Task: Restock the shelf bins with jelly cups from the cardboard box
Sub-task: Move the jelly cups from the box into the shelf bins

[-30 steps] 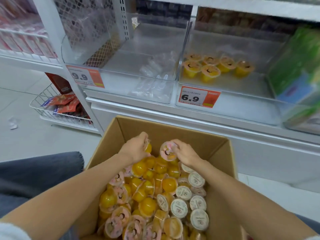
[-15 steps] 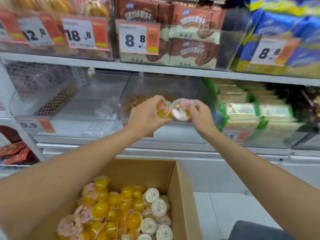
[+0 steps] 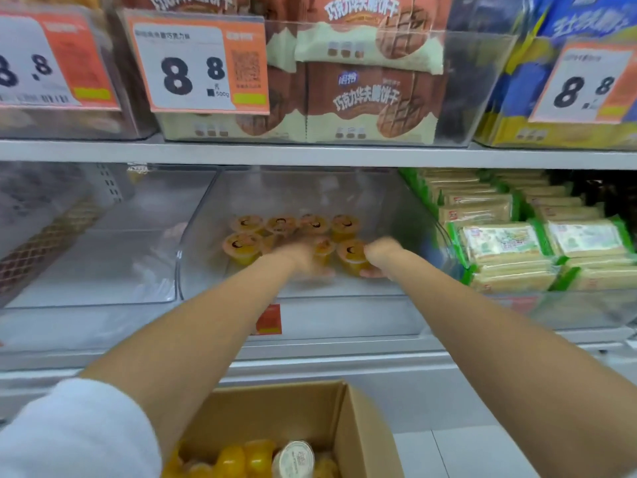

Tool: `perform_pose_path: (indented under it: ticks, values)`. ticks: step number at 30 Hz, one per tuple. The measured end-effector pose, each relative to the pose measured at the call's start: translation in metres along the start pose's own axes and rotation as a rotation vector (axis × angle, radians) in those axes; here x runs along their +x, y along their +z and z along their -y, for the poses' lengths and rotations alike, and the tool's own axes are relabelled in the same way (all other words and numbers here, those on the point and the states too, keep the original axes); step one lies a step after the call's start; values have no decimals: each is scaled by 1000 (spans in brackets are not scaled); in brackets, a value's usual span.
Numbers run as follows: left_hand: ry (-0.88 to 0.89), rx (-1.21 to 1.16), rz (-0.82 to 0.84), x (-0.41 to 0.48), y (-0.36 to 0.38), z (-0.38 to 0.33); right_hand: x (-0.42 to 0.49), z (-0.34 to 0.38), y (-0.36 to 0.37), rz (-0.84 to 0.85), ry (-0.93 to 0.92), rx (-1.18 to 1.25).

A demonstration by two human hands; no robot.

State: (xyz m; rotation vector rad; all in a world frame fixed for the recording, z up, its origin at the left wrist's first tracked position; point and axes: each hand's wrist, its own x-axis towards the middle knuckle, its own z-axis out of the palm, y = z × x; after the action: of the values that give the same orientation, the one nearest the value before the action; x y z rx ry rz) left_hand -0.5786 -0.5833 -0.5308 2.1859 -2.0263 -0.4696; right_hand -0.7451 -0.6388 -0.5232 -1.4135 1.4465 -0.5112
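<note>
Two shelf levels fill most of the view. Upper shelf (image 3: 310, 153), w/ biscuit packs (image 3: 368, 94) & an 8.8 price tag (image 3: 200, 67), sits well above the fingers. Below it, the clear middle bin (image 3: 344, 295) has both hands inside. Clear left bin (image 3: 103, 298) lies left of the left-hand fingers, green wafer packs (image 3: 510, 246) right of the right-hand fingers.

Cardboard box (image 3: 358, 429) is at the bottom edge, well back from both hands, w/ yellow boxed cups (image 3: 256, 458) showing inside.

Left hand (image 3: 303, 262) is motion-blurred, so can't tell its finger state; a small cup (image 3: 324, 248) stands just beside it. Right hand (image 3: 381, 257) has fingers (image 3: 372, 273) curled at the base of the front-right jelly cup (image 3: 351, 255), touching it. Cup is upright on the bin floor.

Approx. six more jelly cups (image 3: 281, 224) stand upright just beyond the fingertips, toward the bin's back, lids up.
</note>
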Motion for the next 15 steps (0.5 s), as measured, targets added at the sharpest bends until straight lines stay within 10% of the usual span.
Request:
perform_pose_path:
  ticks: [12,15]
  values:
    - [-87,130,-114,4,-1,2,17,3,9,8,30,165]
    - [-92,111,-45,0,1,4,14,0,10,-43,-139,-317]
